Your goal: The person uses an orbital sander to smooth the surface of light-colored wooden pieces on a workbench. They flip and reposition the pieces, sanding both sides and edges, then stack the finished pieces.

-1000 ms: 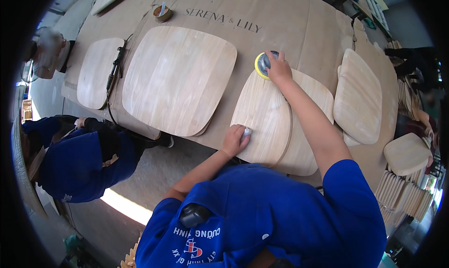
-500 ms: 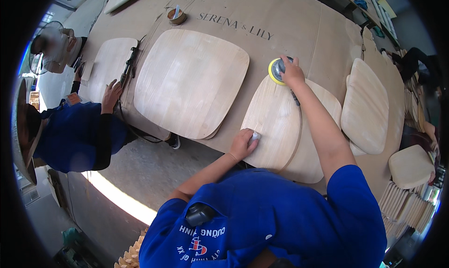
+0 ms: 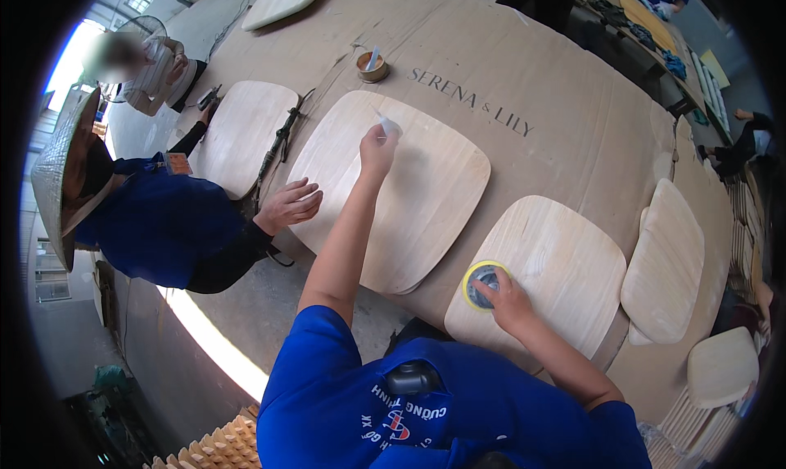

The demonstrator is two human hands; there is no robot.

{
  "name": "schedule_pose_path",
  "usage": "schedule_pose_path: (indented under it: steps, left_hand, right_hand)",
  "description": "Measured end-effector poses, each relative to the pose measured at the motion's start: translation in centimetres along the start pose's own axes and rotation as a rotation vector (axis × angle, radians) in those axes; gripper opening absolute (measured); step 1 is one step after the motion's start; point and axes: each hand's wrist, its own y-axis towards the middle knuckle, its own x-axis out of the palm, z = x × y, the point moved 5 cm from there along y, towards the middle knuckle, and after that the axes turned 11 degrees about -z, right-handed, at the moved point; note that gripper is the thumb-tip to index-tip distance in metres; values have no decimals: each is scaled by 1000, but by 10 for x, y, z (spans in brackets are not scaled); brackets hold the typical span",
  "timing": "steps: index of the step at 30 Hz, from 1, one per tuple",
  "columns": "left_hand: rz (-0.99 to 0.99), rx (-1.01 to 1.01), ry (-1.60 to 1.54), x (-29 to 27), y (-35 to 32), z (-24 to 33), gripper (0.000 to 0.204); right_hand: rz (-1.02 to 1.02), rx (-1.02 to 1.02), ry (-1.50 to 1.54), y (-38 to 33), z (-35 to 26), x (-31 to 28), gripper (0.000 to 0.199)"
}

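Note:
My right hand point(image 3: 509, 307) grips a round orbital sander point(image 3: 485, 274) with a yellow rim. The sander rests on the near left part of a pale wooden panel point(image 3: 565, 248) with rounded corners. Over a larger pale panel point(image 3: 409, 207) to the left, my left hand point(image 3: 375, 154) is raised, its fingers closed on a thin whitish piece point(image 3: 390, 126). The piece looks partly see-through and its kind cannot be made out. Beyond the larger panel stands a small brown bowl point(image 3: 372, 72) with a light stick in it.
A co-worker in a conical hat point(image 3: 59, 182) stands at the left, one hand point(image 3: 288, 205) by the larger panel's edge. A dark slim tool with a hose point(image 3: 278, 145) lies beside another panel point(image 3: 250, 125). More panels point(image 3: 667, 264) lie on the cardboard-covered table point(image 3: 573, 149) at the right.
My left hand has moved from the nearer panel's edge up over the larger panel. The sander has come toward me in my right hand. The co-worker's near hand has left the slim tool.

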Motion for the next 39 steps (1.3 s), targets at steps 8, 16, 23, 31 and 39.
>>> schedule_pose_path:
  steps: [8,16,23,31,39]
  left_hand:
    - [301,-53,-118,-49,138,-43,25]
    - [185,102,477,-52,217,-50,29]
    - [164,-38,383,-58,258,-63,27]
    - [98,-137,-324,-44,135,-44,28]
    - [-758,-283,-21,62,-179,36,30]
  right_hand:
    - [182,307,173,30,66,-59,70]
    - [329,503,211,45,108,-91,71]
    - [57,276,70,2,38,-16,69]
    - [191,134,391,-78,19,1,72]
    - [956,812,442,-303,153,14,74]
